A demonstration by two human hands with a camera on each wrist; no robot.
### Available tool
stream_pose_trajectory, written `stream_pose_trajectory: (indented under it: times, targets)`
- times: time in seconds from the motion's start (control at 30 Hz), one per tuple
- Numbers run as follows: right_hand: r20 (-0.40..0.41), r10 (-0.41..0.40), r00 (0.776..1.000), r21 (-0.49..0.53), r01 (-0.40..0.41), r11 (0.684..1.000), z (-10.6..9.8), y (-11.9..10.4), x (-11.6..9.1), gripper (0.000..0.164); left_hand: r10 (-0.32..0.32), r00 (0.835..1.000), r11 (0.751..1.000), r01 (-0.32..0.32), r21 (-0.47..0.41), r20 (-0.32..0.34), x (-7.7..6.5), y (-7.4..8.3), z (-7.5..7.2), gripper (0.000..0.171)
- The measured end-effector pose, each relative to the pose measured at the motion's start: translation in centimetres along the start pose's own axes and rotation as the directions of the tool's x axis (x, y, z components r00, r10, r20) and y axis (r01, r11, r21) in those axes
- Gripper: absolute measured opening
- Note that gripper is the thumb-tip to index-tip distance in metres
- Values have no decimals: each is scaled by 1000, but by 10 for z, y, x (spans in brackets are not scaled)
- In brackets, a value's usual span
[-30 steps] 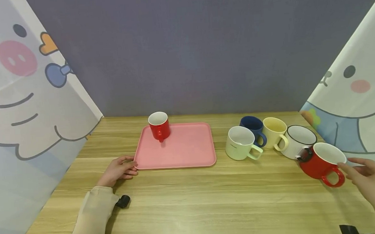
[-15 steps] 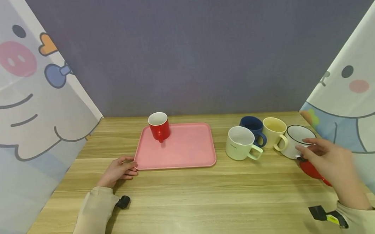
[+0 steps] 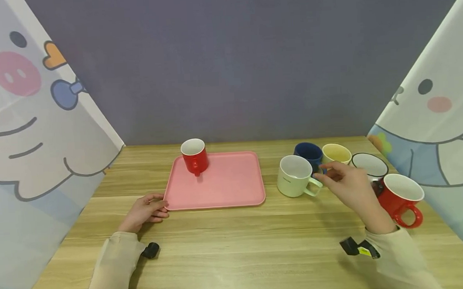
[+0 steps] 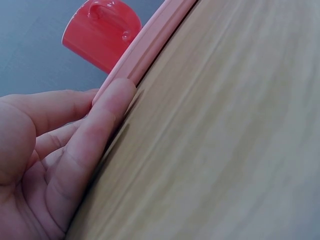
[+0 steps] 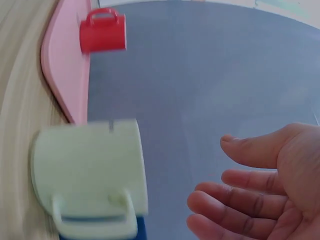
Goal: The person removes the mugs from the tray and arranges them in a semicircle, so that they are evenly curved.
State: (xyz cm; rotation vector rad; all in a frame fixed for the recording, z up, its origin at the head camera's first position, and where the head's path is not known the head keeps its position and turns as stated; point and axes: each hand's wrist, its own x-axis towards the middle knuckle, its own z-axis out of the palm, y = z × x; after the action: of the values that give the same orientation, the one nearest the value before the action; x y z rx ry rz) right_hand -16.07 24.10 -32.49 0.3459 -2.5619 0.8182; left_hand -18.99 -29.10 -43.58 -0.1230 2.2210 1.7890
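Observation:
At the front left corner of a pink tray (image 3: 233, 179), my left hand (image 3: 144, 212) pinches the rim between thumb and fingers. A red mug (image 3: 195, 158) stands upright on the tray's back left part, white inside. My right hand (image 3: 345, 184) is over the right-hand mugs with its fingers loosely bent and apart, holding nothing in the right wrist view. Its fingertips are near the handles of a pale green mug (image 3: 292, 182) and a dark blue mug (image 3: 308, 151). Whether they touch the blue handle I cannot tell. The hand partly covers a yellow mug (image 3: 336, 153).
Right of the yellow mug are a white mug (image 3: 370, 164) with a black rim and a larger red mug (image 3: 399, 197), close together. A wooden table (image 3: 237, 253) carries everything. A grey panel (image 3: 227, 66) closes the back, and patterned cloth hangs at both sides.
My right hand has swung leftward from the larger red mug, past the white and yellow mugs, to the blue and green ones. My left hand stays at the tray corner.

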Motion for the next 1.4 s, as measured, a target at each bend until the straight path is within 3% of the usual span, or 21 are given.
stream_pose_trajectory:
  times: [0.37, 0.73, 0.83, 1.07, 1.4]
  targets:
    - [84, -105, 991, 78, 99, 992, 50, -36, 20, 25, -3, 1000, 1000, 3, 0, 0, -1, 2, 0, 50]
    - [201, -178, 963, 160, 147, 976, 95, -68, 32, 32, 3, 1000, 1000, -3, -6, 1, -1, 1, 0, 48]
    - [233, -173, 957, 186, 131, 974, 107, -75, 35, 33, 2, 1000, 1000, -2, -7, 3, -1, 0, 0, 48]
    - [291, -117, 950, 133, 81, 988, 132, -90, 41, 37, 2, 1000, 1000, -2, 2, 3, -1, 1, 0, 49]
    - [354, -93, 931, 213, 17, 977, 166, -106, 51, 37, 5, 1000, 1000, -5, 5, 13, -1, 0, -1, 49]
